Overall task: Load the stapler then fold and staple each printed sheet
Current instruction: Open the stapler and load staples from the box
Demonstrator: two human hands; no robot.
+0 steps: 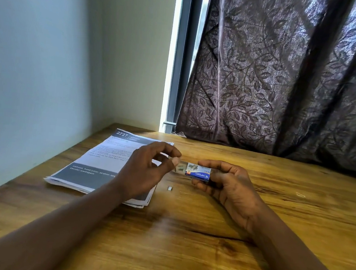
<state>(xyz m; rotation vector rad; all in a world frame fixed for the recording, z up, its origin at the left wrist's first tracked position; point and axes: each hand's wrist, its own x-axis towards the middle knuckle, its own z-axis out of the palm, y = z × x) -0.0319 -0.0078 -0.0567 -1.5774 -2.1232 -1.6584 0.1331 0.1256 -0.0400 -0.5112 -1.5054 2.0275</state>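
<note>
A small blue box of staples (199,173), marked Kangaro, is gripped in the right hand (228,186) above the wooden table (184,243), with the thumb on top and the fingers wrapped beneath. Its inner tray (180,167) is slid partly out toward the left, and grey staple strips are seen lying in it. The open end of the tray is pinched between the thumb and forefinger of the left hand (146,170), whose other fingers are curled loosely. A short loose strip of staples (170,188) is seen on the table just below the box, apart from both hands. A stack of printed sheets (106,161) lies flat on the table at the left, partly covered by the left hand and forearm. A dark leaf-patterned curtain (285,79) hangs behind the table.
</note>
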